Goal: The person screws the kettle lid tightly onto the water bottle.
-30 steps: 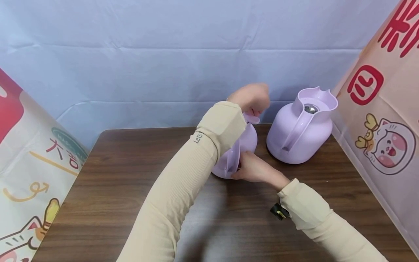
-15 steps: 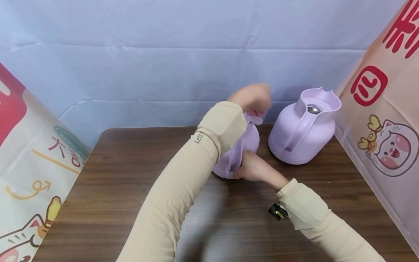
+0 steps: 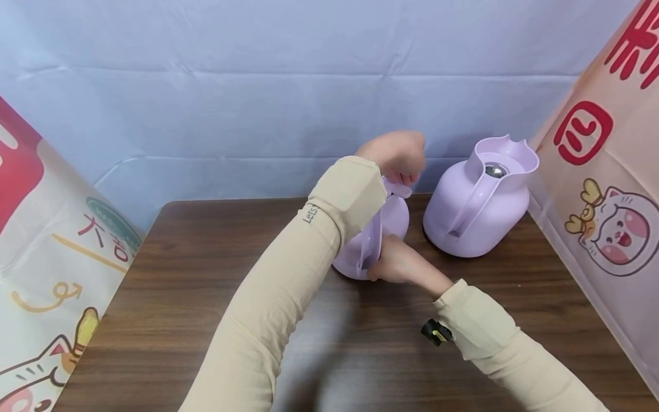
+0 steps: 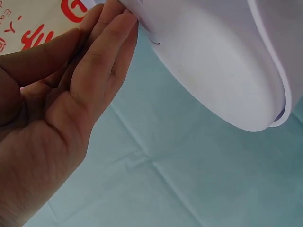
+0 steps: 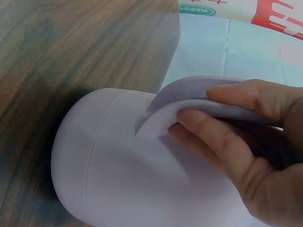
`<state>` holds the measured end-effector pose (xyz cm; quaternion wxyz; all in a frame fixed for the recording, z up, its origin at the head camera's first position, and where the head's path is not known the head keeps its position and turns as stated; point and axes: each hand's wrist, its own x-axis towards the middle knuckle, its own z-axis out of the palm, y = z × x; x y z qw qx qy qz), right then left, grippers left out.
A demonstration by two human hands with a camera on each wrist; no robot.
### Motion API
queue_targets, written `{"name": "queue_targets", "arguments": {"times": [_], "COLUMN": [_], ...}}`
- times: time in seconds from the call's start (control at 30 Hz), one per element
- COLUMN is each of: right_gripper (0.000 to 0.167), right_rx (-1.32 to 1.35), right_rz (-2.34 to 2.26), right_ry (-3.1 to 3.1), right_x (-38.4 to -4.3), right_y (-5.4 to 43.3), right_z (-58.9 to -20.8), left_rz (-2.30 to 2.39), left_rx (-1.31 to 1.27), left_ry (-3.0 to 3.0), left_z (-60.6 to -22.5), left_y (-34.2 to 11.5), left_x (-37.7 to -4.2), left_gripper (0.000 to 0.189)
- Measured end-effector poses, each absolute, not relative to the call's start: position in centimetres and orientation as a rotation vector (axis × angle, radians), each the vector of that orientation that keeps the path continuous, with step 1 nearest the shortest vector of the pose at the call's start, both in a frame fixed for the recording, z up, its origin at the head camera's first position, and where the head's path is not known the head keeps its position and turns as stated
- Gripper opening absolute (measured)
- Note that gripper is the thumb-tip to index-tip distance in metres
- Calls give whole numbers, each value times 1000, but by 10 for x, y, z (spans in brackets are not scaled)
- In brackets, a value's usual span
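A lavender thermos jug (image 3: 393, 220) stands on the table, partly covered by my left forearm in the head view. My right hand (image 3: 396, 260) grips its handle (image 5: 158, 116) low down, with fingers and thumb on either side in the right wrist view. Over the jug's top, my left hand (image 3: 393, 153) bends its fingers onto the lid (image 3: 397, 189). From below, in the left wrist view, the fingertips sit right at the lavender top piece, beside the pale spout end (image 4: 227, 71). A second lavender thermos jug (image 3: 473, 209) stands to the right without a lid, its silvery mouth (image 3: 496, 170) showing.
The dark wood table (image 3: 216, 274) runs back to a pale blue cloth backdrop (image 3: 231, 114). Printed panels with cartoon cats flank it, the right panel (image 3: 582, 171) close behind the second jug and the left panel (image 3: 62, 257) along the table's left edge.
The head view has shifted slightly, so the jugs appear a little farther right. On the handle, my right hand's fingers have tucked in a bit. My left hand stays on the lid.
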<state>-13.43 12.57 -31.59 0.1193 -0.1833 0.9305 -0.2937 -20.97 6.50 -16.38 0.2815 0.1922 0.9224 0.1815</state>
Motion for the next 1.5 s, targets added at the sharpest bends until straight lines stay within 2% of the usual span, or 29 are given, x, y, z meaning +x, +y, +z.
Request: {"name": "queue_targets", "arguments": {"times": [0.4,1.23,1.5], "right_gripper": [23,33,28], "right_rx": [-492,-413,-376], "right_rz": [-866,-1002,-1008], "right_ry": [2725,2720,2720], "right_x": [-135,-134,-134], "right_y": [127,132,131], "right_z": [-314,-318,-319], "left_rz": [396,424,426], "left_rx": [532,591,597], "left_ry": [2532,2549,2548], "left_z": [-164,-168,-170], "left_y": [70,73,72], "left_x": [-207,-200,-201], "left_gripper": [25,24,24]}}
